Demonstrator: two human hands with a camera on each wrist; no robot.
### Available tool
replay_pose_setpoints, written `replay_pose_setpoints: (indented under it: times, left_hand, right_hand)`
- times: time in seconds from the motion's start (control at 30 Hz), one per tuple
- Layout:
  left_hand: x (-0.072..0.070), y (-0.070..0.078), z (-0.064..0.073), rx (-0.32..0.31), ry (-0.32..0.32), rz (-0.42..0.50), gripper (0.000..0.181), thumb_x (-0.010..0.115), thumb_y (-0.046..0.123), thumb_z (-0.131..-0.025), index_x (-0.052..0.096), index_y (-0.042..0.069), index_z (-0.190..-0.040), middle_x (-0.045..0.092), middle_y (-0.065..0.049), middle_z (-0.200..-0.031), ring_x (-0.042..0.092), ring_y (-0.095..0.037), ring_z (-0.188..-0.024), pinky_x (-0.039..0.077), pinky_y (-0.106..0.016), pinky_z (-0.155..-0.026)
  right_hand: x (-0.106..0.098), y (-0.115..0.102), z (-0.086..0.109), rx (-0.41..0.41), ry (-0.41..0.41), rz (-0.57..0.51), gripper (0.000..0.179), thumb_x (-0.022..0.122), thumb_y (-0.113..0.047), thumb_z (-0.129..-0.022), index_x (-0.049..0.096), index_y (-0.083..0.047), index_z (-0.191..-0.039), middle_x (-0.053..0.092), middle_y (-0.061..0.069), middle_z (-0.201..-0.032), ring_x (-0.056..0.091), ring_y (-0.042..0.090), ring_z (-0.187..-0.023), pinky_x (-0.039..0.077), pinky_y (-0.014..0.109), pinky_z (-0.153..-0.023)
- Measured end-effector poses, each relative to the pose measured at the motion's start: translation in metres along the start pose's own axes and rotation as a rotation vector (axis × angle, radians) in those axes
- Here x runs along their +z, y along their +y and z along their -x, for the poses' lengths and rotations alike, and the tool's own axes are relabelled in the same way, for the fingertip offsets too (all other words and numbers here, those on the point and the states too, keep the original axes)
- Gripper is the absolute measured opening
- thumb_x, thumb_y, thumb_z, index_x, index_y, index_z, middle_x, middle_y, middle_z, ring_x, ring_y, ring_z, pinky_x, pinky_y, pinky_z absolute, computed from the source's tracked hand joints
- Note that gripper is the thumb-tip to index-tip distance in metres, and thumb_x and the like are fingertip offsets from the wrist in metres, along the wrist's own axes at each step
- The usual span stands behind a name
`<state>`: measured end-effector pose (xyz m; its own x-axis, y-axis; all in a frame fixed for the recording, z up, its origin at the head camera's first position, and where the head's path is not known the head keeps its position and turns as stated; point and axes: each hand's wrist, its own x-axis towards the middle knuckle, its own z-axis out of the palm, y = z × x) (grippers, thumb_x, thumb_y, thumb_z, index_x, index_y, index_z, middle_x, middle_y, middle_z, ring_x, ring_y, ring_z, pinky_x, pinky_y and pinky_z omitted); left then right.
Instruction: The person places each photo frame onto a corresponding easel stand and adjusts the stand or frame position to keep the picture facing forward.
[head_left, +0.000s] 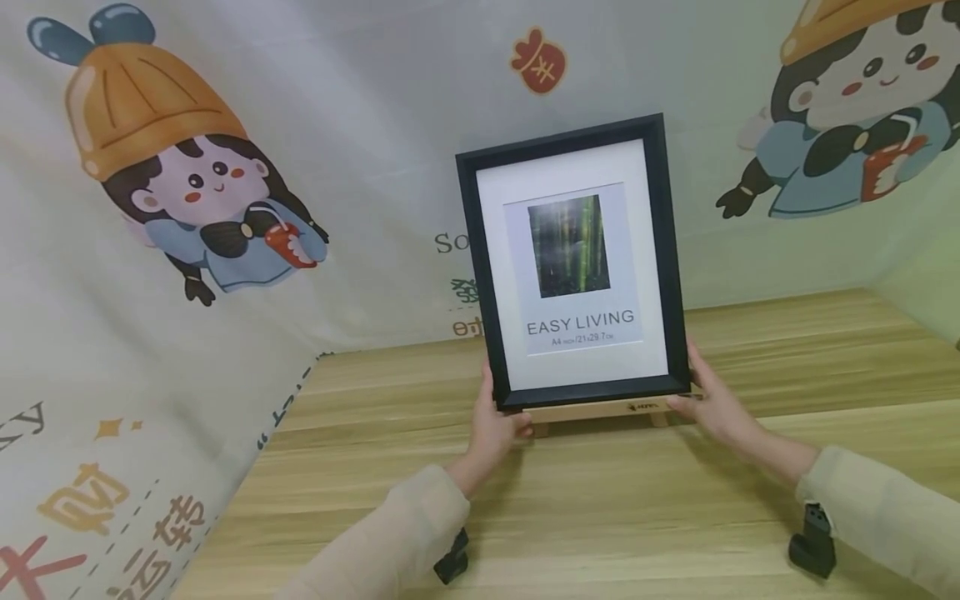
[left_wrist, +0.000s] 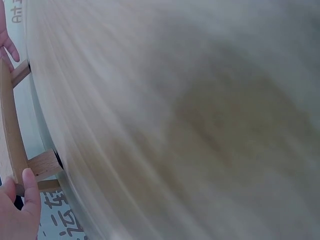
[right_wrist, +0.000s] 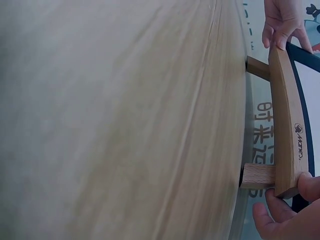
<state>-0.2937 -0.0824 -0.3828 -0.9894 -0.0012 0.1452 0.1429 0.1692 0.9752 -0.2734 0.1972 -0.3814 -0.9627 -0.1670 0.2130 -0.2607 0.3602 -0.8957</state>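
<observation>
A black picture frame (head_left: 672, 275), with a white mat and a bamboo print reading EASY LIVING, stands leaning on the ledge of a small wooden easel (head_left: 592, 410). My left hand (head_left: 495, 423) grips the left end of that ledge, thumb in front, at the frame's lower left corner. At the other end, my right hand (head_left: 716, 408) holds the ledge between thumb and fingers. The right wrist view shows the thumb (right_wrist: 309, 186) on the ledge's front face and a finger beneath. Short easel legs (left_wrist: 46, 164) meet the tabletop; the rest of the easel is hidden behind the frame.
The wood-grain tabletop (head_left: 600, 508) spreads around the easel. A cloth backdrop (head_left: 375, 150) with cartoon figures and lettering hangs behind and along the left side. Black devices (head_left: 813, 542) are strapped under both sleeved wrists.
</observation>
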Motion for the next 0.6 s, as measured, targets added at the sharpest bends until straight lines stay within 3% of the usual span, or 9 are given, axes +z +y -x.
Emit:
replay_pose_setpoints:
  times: [0.1,0.27,0.6]
  left_hand:
    - [0.0004,0.0004,0.0003,-0.011,0.011,0.01,0.11,0.054,-0.03,-0.065,0.008,0.026,-0.148,0.02,-0.022,-0.148,0.053,-0.016,-0.062,0.055,-0.033,-0.053]
    - [-0.0024,-0.0007,-0.0006,-0.007,0.007,0.004,0.11,0.054,-0.029,-0.067,0.007,0.028,-0.148,0.021,-0.021,-0.148,0.053,-0.016,-0.063,0.055,-0.032,-0.052]
    - [-0.0067,-0.0021,0.0002,0.0,-0.003,0.005,0.11,0.054,-0.029,-0.068,0.006,0.031,-0.148,0.023,-0.019,-0.148,0.054,-0.017,-0.068,0.055,-0.034,-0.053]
  right_hand:
    - [0.0007,0.0,-0.0006,-0.008,-0.002,0.007,0.09,0.051,0.011,-0.085,-0.012,-0.013,-0.145,0.007,0.035,-0.145,0.024,0.052,-0.125,0.047,0.034,-0.088]
    - [0.0021,-0.0005,-0.0017,-0.01,-0.009,0.004,0.09,0.05,0.011,-0.085,-0.013,-0.014,-0.145,0.009,0.036,-0.143,0.024,0.053,-0.125,0.042,0.048,-0.093]
    - [0.0043,-0.0029,-0.0032,0.001,-0.02,0.0,0.091,0.05,0.011,-0.085,-0.014,-0.015,-0.145,0.007,0.036,-0.144,0.022,0.052,-0.127,0.038,0.053,-0.095]
